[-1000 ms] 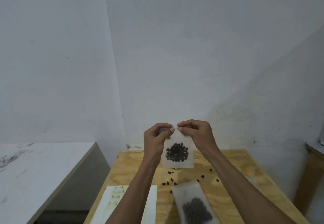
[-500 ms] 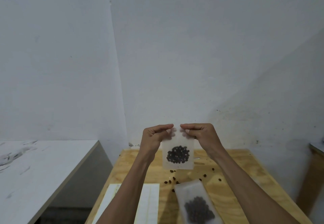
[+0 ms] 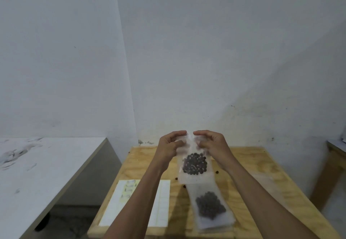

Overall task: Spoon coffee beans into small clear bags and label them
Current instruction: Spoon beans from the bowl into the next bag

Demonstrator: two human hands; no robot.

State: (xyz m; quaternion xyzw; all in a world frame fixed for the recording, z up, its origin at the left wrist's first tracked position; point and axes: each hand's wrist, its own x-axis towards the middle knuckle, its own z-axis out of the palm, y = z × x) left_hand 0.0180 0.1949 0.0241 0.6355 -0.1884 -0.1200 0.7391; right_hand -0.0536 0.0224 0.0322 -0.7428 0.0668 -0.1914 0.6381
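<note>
A small clear bag (image 3: 194, 164) with a dark clump of coffee beans hangs above the wooden table (image 3: 262, 179). My left hand (image 3: 171, 145) pinches its top edge on the left, and my right hand (image 3: 210, 144) pinches the top edge on the right, fingertips almost meeting. A second filled bag (image 3: 210, 207) lies flat on the table just below, on top of what looks like a stack of bags. A white label sheet (image 3: 161, 203) lies at the table's left, partly hidden by my left forearm.
Several loose beans (image 3: 217, 172) lie scattered on the wood around the bags. A white-topped table (image 3: 37, 173) stands to the left across a gap. Another wooden piece (image 3: 335, 156) shows at the right edge. A white wall is close behind.
The camera has tilted down, so more of the table shows. Both hands still pinch the bag's top; it hangs a little lower and nearer the table.
</note>
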